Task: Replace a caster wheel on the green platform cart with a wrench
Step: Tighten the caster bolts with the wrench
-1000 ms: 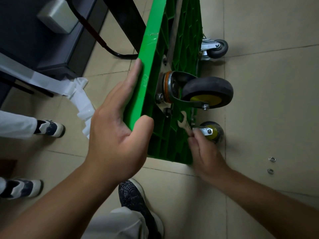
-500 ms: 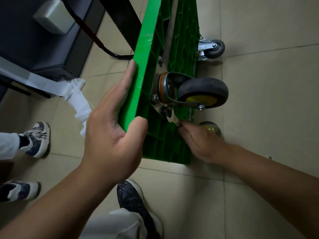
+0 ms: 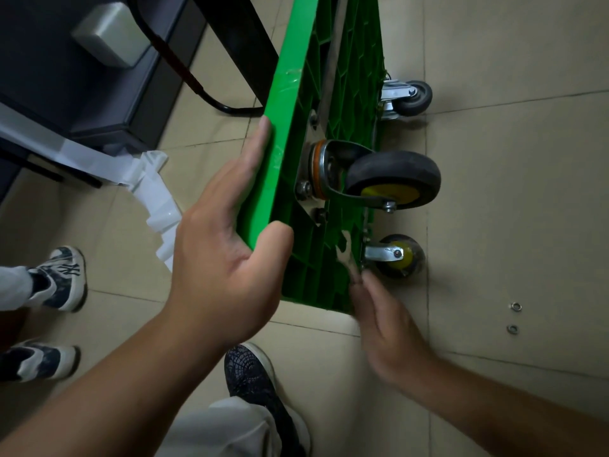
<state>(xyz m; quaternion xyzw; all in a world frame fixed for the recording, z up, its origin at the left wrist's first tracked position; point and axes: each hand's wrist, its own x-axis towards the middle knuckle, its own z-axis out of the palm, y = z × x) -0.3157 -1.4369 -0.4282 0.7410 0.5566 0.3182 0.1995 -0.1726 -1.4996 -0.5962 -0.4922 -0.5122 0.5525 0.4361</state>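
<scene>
Both hands busy: left hand grips your cart, right hand pinches the wrench; seat it on the bolt

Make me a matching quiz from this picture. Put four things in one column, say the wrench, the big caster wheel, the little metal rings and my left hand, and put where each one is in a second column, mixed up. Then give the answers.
Things:
1. wrench
2. large black caster wheel
3. two small metal rings
4. left hand

Places:
A. lying loose on the floor tiles
B. gripping the edge of the green cart
C. mounted on the cart's underside
D. held at the fingertips of the right hand

Pairs: 1-D, 2-C, 3-A, 4-B.
</scene>
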